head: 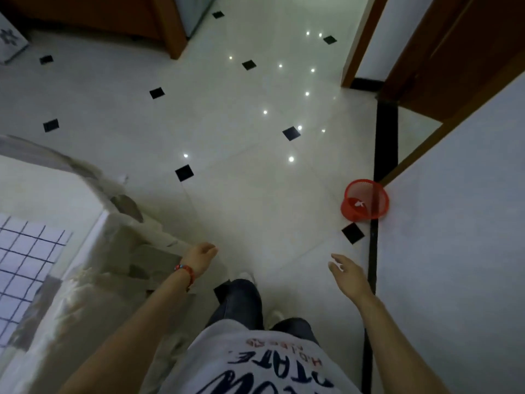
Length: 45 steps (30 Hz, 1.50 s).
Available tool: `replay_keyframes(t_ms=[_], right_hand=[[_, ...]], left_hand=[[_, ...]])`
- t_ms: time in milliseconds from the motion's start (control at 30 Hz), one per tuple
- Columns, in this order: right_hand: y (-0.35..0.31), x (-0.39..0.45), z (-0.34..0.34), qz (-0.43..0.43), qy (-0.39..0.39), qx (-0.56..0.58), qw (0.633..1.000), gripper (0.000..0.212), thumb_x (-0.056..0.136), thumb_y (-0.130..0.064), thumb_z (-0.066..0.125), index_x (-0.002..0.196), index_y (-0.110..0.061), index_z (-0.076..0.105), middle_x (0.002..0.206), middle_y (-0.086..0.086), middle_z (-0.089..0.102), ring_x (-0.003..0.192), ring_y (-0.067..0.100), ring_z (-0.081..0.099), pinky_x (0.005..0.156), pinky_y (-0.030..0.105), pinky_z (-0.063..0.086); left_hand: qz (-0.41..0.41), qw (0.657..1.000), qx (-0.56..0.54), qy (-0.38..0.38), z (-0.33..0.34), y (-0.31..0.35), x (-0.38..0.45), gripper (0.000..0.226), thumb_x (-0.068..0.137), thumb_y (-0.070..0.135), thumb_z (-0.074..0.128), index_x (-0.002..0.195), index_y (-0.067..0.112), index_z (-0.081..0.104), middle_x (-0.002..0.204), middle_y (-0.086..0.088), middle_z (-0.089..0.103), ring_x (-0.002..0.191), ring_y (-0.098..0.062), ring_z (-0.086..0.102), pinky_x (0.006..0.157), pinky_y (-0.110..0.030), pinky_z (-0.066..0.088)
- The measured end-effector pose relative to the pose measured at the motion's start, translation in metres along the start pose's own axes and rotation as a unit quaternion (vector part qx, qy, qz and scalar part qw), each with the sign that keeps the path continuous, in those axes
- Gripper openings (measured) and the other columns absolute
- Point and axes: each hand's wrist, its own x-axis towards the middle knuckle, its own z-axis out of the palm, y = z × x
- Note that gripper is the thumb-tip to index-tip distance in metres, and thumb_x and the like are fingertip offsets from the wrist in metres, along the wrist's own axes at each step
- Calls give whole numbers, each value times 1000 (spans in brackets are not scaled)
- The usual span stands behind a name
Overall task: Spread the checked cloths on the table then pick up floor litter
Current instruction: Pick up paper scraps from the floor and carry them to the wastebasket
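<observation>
Head view: we see our left hand (pixel 200 258) and right hand (pixel 348 275) loose-fingered, holding nothing; red basket (pixel 365 200) at two o'clock.

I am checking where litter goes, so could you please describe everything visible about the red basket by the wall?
The red basket is a small round mesh bin, apparently plastic or wire, with an open rim wider than its solid base. It stands upright on the pale tiled floor, close beside the white wall's corner and the black border strip. One small white scrap lies inside. Neither hand touches it.
</observation>
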Motion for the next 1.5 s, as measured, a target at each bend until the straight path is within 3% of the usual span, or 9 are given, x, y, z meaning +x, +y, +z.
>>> replay_keyframes(t_ms=[267,400,533,800,900,1167,1267,1333,1500], right_hand=[[-43,81,-2,32,-31,-18,999,41,96,-25,46,134,-11,46,140,14,47,126,28,47,105,32,35],[-90,132,-11,39,-45,-26,998,38,96,-22,46,131,-9,49,138,15,49,125,28,47,105,31,34],[-141,184,-18,34,-56,-46,997,37,95,-21,46,130,-9,50,136,16,50,123,28,48,102,30,35],[-240,298,-32,-25,-137,-149,979,38,97,-22,44,132,-8,47,138,15,49,124,27,47,102,29,35],[-290,356,-36,-69,-176,-197,962,38,96,-20,45,131,-7,48,138,15,49,124,27,47,103,29,35],[-448,462,-18,-178,-279,-338,881,40,96,-24,44,132,-7,48,140,12,48,126,25,46,103,25,33],[-499,479,13,-207,-308,-358,857,39,97,-24,43,132,-7,48,140,12,48,126,25,46,103,25,32],[-531,488,39,-225,-329,-369,839,38,97,-23,44,131,-6,49,139,12,49,126,25,46,105,26,32],[-613,513,114,-260,-350,-386,813,36,96,-22,45,127,-6,53,131,14,56,117,28,53,101,31,38]], left_hand=[[-85,994,-67,-9,-17,1,79,27,93,16,49,105,-5,62,104,-23,63,103,-37,59,93,-42,44],[-129,983,-130,-9,-40,26,109,24,95,11,44,78,5,60,82,-12,56,76,-23,51,69,-29,42],[-141,975,-172,4,-73,52,150,30,95,14,43,110,-7,58,94,-14,57,69,-19,51,56,-23,37],[-180,948,-254,67,-126,98,222,33,95,12,43,116,-11,53,101,-19,58,81,-22,52,48,-14,38],[-221,922,-301,103,-134,103,243,33,95,14,43,115,-9,55,100,-18,59,67,-17,51,53,-20,36],[-316,814,-449,189,-129,130,259,30,95,15,43,113,-7,55,97,-15,57,79,-24,51,58,-22,36],[-344,763,-505,212,-131,133,266,18,95,10,43,88,3,58,93,-16,55,64,-17,49,55,-23,34],[-369,732,-525,228,-135,127,275,25,95,8,43,71,10,52,83,-14,54,60,-15,46,54,-24,31],[-399,686,-555,248,-172,97,313,17,95,13,43,96,3,57,99,-20,58,69,-23,51,58,-25,33]])
